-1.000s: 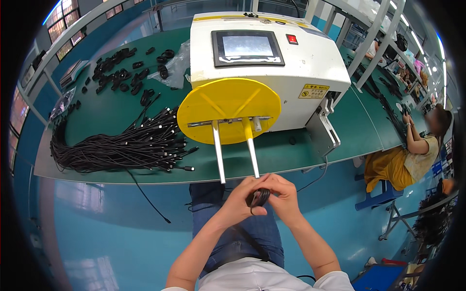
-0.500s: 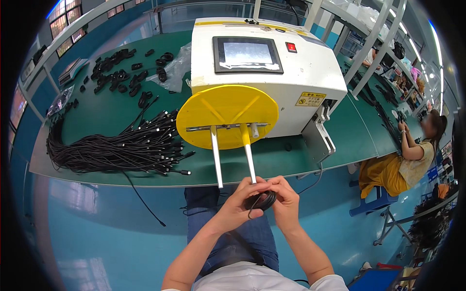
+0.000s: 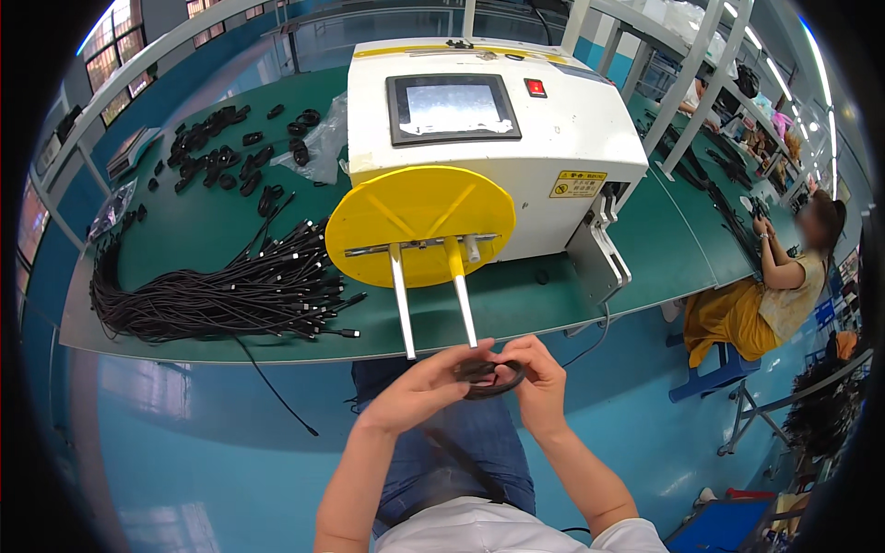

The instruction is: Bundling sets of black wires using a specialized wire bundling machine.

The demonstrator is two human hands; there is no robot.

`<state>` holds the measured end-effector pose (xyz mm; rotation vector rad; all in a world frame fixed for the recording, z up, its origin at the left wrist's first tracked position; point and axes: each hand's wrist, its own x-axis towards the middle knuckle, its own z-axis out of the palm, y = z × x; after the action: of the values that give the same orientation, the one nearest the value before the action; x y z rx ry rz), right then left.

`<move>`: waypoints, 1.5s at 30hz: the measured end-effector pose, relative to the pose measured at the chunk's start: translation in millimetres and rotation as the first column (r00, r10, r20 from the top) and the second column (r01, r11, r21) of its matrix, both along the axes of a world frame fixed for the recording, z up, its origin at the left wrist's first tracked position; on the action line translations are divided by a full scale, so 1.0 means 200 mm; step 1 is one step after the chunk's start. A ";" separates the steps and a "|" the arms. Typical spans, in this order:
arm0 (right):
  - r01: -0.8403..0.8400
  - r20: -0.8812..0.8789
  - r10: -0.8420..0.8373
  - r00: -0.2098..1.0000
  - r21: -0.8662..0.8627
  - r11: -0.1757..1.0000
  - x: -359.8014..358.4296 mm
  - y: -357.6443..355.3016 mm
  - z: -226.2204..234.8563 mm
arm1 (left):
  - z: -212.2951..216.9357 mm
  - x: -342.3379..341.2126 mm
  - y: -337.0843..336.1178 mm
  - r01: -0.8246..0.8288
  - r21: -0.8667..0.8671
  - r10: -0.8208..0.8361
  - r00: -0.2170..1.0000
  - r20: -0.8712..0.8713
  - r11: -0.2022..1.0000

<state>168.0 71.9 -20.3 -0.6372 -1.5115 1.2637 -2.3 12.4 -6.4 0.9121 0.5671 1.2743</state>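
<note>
A coiled black cable is held between my two hands, in front of the table edge and above my lap. My left hand grips the coil's left side, its thumb lying along the near side. On the other side, my right hand has its fingers closed on the coil. Just beyond my fingertips, two metal prongs stick out from the yellow disc of a white winding machine. No cable is on the prongs.
A bundle of long black cables lies left on the green table, one end hanging over the edge. Behind it are several small coiled cables and a clear plastic bag. At right, a co-worker sits on a blue stool.
My left hand has shifted left and turned, its thumb now along the coil. The coil is tilted flatter, and the loose strand hanging from it no longer shows. The whole view has shifted slightly.
</note>
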 end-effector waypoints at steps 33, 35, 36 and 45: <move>-0.015 0.563 -0.231 0.794 0.398 0.917 -0.15 -0.07 0.10 | 0.01 0.14 -0.09 -0.519 0.517 0.667 0.146 -0.731 0.680; -0.003 0.586 -0.265 0.766 0.414 0.910 -0.16 -0.08 0.10 | 0.01 0.13 -0.08 -0.494 0.563 0.683 0.092 -0.724 0.663; 0.010 0.609 -0.300 0.735 0.432 0.902 -0.17 -0.09 0.10 | 0.01 0.13 -0.08 -0.465 0.606 0.699 0.040 -0.714 0.646; -0.204 0.804 -0.281 0.524 0.439 0.875 -0.08 -0.03 0.00 | -0.01 0.09 -0.07 -0.286 0.667 0.706 0.052 -0.707 0.688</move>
<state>152.2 66.1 -20.9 -1.0196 -2.5125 0.3981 15.0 -2.4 -8.4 1.9772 1.8765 1.3384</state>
